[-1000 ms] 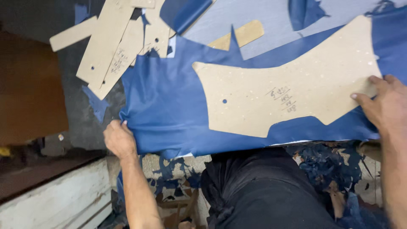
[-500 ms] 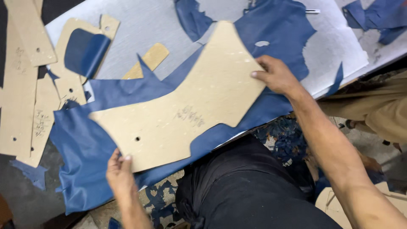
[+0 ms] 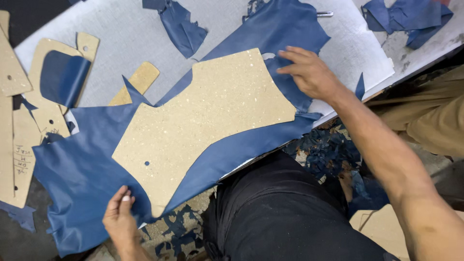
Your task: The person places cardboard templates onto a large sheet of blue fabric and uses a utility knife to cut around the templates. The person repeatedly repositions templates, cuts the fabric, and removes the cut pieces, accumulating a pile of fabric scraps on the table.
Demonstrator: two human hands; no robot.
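A large tan cardboard pattern (image 3: 203, 125) lies on a big sheet of blue leather (image 3: 82, 174) spread across a grey table (image 3: 125, 34). My left hand (image 3: 120, 212) pinches the leather's near edge, just beside the pattern's lower tip. My right hand (image 3: 309, 72) rests flat, fingers spread, on the leather at the pattern's upper right edge, fingertips touching the leather next to a small cut-out hole.
More tan cardboard patterns (image 3: 19, 121) are stacked at the left, one with a blue leather piece (image 3: 63, 77) on it. Blue scraps (image 3: 179, 29) lie at the back and right (image 3: 406, 17). Offcuts litter the floor (image 3: 328, 150). A metal tool (image 3: 325, 14) lies at the back.
The pattern now shows its plain speckled face, where written marks showed before. My right hand has come off the pattern onto the leather at its edge. My left hand stays at the leather's near edge.
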